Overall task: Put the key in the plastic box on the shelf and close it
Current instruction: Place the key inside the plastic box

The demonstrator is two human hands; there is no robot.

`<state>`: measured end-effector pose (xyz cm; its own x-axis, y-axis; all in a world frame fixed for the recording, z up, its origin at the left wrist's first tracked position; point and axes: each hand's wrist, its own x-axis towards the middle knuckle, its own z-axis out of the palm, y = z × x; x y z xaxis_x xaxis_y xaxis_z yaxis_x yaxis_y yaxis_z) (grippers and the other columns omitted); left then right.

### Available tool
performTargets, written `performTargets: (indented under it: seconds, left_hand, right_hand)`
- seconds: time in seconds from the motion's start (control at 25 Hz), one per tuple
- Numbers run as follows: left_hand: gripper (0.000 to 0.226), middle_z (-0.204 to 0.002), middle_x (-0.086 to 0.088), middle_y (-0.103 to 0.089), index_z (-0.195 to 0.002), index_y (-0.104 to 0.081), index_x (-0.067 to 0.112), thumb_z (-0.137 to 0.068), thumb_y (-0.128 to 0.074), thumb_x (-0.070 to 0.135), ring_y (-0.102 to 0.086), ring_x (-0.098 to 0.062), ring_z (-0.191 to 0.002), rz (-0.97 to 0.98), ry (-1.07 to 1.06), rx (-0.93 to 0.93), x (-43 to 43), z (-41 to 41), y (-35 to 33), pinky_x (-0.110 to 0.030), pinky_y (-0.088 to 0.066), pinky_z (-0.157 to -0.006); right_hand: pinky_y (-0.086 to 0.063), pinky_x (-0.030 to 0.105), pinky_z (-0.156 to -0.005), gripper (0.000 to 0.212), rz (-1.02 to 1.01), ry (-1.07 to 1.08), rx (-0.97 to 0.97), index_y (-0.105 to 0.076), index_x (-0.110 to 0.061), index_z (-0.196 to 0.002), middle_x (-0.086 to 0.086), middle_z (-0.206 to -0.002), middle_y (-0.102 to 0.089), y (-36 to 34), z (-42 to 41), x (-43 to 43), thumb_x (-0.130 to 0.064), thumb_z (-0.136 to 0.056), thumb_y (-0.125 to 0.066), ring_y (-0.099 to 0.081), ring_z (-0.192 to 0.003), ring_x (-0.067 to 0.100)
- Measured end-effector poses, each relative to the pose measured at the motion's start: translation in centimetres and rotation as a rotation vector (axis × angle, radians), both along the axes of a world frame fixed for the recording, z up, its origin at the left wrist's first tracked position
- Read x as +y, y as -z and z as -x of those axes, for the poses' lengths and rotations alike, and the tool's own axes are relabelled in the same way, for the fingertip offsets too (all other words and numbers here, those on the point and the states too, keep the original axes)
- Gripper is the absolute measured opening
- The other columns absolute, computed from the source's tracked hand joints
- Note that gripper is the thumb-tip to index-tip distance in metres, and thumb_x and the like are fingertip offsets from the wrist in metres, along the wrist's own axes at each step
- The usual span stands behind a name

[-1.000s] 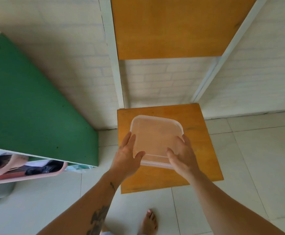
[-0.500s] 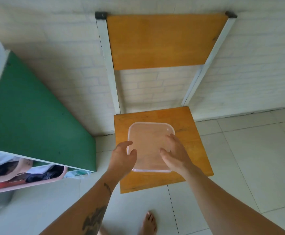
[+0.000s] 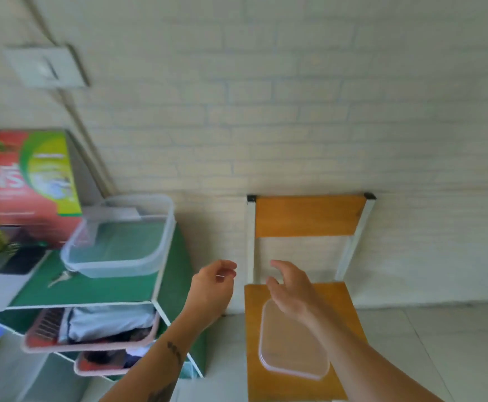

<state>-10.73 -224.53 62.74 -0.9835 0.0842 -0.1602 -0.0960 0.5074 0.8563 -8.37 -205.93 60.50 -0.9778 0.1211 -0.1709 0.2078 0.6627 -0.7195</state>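
A clear plastic box [image 3: 118, 242] stands open on the green top of the shelf [image 3: 97, 288] at the left. A small metal key [image 3: 61, 277] lies on the shelf top just in front of the box's near-left corner. The box's translucent lid [image 3: 292, 352] lies flat on the wooden seat of a chair [image 3: 350, 311]. My left hand [image 3: 212, 288] hovers between shelf and chair, fingers loosely curled and empty. My right hand [image 3: 292, 288] is raised above the lid's far end, fingers spread, holding nothing.
A red and green carton [image 3: 30, 184] and a dark mesh holder [image 3: 1, 248] stand on the shelf behind the box. Pink baskets of clothes [image 3: 91, 329] fill the lower shelves. A brick wall [image 3: 295, 111] is behind, with tiled floor [image 3: 440, 358] at the right.
Both hands let go of the lid, which now rests on the chair seat, and lifted away. The view swung up and left, bringing the shelf top, box and key into sight.
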Motion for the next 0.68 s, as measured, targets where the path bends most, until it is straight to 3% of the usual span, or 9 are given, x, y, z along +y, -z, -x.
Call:
performTargets:
  seconds: [0.16, 0.28, 0.4, 0.52, 0.64, 0.68]
  left_hand:
    - [0.027, -0.086, 0.005, -0.073, -0.093, -0.070, 0.029, -0.084, -0.054, 0.009, -0.067, -0.008, -0.072, 0.018, -0.085, 0.113, -5.3, 0.8, -3.1, -0.010, -0.050, -0.059]
    - [0.028, -0.080, 0.003, -0.073, -0.092, -0.071, 0.026, -0.084, -0.053, 0.006, -0.064, -0.009, -0.059, -0.010, -0.127, 0.145, -9.6, 2.0, -4.0, -0.008, -0.044, -0.049]
    - [0.032, -0.084, 0.003, -0.073, -0.095, -0.070, 0.024, -0.085, -0.048, 0.002, -0.071, -0.018, -0.072, -0.041, -0.088, 0.163, -14.2, 4.0, -4.0, -0.008, -0.048, -0.052]
    - [0.035, -0.087, 0.005, -0.073, -0.095, -0.069, 0.021, -0.085, -0.046, -0.002, -0.069, -0.010, -0.081, -0.053, -0.065, 0.244, -19.3, 6.6, -3.9, -0.009, -0.049, -0.065]
    - [0.035, -0.087, 0.007, -0.072, -0.094, -0.070, 0.021, -0.086, -0.045, -0.002, -0.067, -0.008, -0.079, -0.067, -0.078, 0.307, -23.9, 9.5, -3.4, -0.005, -0.046, -0.063]
    - [0.034, -0.087, 0.007, -0.072, -0.093, -0.071, 0.021, -0.086, -0.046, -0.001, -0.067, -0.009, -0.079, -0.066, -0.082, 0.321, -25.2, 10.2, -3.1, -0.011, -0.049, -0.066]
  right_hand:
    - [-0.026, 0.031, -0.115, 0.054, 0.018, -0.086, 0.055, -0.038, -0.015, -0.149, 0.004, -0.156, -0.038, -3.3, 2.0, -4.8, -0.033, -0.099, -0.047, -0.034, -0.143, 0.019]
    - [-0.027, 0.034, -0.117, 0.055, 0.038, -0.103, 0.073, -0.036, -0.016, -0.151, 0.003, -0.157, -0.035, -4.4, 3.8, -9.1, -0.034, -0.100, -0.047, -0.032, -0.144, 0.019]
    - [-0.028, 0.039, -0.118, 0.056, 0.047, -0.074, 0.078, -0.034, -0.020, -0.151, 0.001, -0.158, -0.034, -4.8, 5.7, -14.1, -0.037, -0.099, -0.048, -0.031, -0.145, 0.018]
    - [-0.025, 0.042, -0.119, 0.058, 0.030, -0.024, 0.073, -0.029, -0.023, -0.153, 0.000, -0.161, -0.029, -4.8, 7.6, -19.4, -0.039, -0.100, -0.046, -0.026, -0.147, 0.020]
    - [-0.024, 0.036, -0.115, 0.055, -0.005, 0.025, 0.084, -0.029, -0.020, -0.153, 0.000, -0.159, -0.031, -4.8, 9.3, -23.7, -0.034, -0.102, -0.043, -0.028, -0.146, 0.021]
    - [-0.026, 0.035, -0.113, 0.053, -0.013, 0.046, 0.086, -0.030, -0.020, -0.152, -0.001, -0.156, -0.034, -4.7, 9.7, -24.8, -0.032, -0.102, -0.043, -0.032, -0.143, 0.021]
